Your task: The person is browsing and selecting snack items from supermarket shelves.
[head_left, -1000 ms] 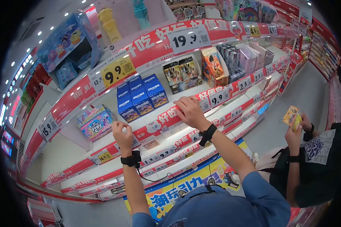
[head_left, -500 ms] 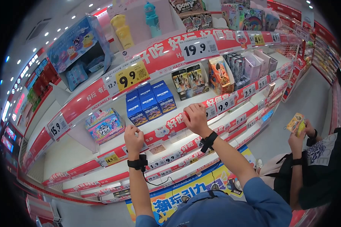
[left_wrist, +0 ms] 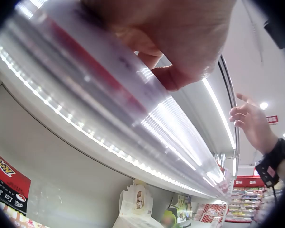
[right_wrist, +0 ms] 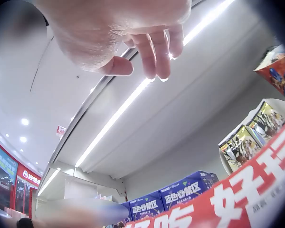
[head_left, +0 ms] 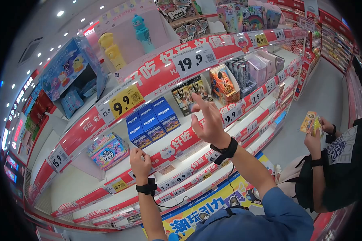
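Note:
My left hand (head_left: 140, 164) is at the front edge of the shelf, just below the blue boxes (head_left: 152, 123). In the left wrist view its fingers curl over the clear price-strip edge (left_wrist: 128, 90) and hold it. My right hand (head_left: 210, 122) is raised in front of the same shelf, fingers parted and holding nothing. Seen from the head, it overlaps the black-and-gold card boxes (head_left: 184, 98). In the right wrist view the fingers (right_wrist: 154, 54) hang loosely bent over the shelf strip. A pink My Little Pony box (head_left: 108, 152) stands left of the blue boxes.
An orange card box (head_left: 223, 84) and several pale boxes stand farther right on the shelf. Above, yellow (head_left: 112, 52) and teal (head_left: 142, 32) figures stand on the upper shelf. A person (head_left: 330, 168) at the right holds a small yellow packet (head_left: 309, 124).
My right hand has lifted off the red shelf edge and its fingers have spread from a curl. The left hand stays at the edge. The head view has shifted slightly.

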A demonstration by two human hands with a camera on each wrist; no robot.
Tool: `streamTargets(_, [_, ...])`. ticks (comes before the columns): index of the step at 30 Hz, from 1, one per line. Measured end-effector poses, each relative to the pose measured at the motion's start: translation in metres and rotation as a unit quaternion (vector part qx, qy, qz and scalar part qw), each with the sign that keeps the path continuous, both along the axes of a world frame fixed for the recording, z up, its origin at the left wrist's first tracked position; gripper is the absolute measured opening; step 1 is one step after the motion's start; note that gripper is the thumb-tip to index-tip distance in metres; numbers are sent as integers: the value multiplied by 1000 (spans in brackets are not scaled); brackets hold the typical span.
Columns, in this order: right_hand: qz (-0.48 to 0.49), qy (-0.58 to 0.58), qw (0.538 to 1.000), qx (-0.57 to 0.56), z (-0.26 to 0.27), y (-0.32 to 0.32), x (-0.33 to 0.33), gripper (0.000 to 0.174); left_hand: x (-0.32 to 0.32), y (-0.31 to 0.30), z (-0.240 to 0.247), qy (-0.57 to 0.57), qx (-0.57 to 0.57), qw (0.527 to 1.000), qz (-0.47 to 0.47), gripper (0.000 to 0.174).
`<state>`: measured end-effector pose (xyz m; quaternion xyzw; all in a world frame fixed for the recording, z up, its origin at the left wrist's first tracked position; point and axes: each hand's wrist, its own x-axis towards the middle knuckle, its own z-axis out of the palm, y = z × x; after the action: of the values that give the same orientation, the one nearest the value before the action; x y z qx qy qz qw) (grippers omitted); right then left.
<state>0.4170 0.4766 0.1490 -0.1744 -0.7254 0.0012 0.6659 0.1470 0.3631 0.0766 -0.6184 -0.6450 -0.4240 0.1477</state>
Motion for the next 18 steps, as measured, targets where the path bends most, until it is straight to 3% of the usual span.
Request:
streamTargets(7, [-73, -125, 987, -67, -71, 10, -13, 35, 2, -6, -2, 2, -4, 1000, 1, 8])
streamTargets(9, [-57, -166, 978, -113, -89, 15, -14, 18, 2, 0, 0, 2, 4, 1000, 1, 8])
streamTargets(12, [-81, -133, 986, -55, -92, 24, -17, 13, 0, -1, -3, 5, -4, 1000, 8, 7])
streamTargets(18, [-100, -146, 981, -73, -98, 19, -22, 11, 11, -18, 6, 38, -6, 999, 24, 4])
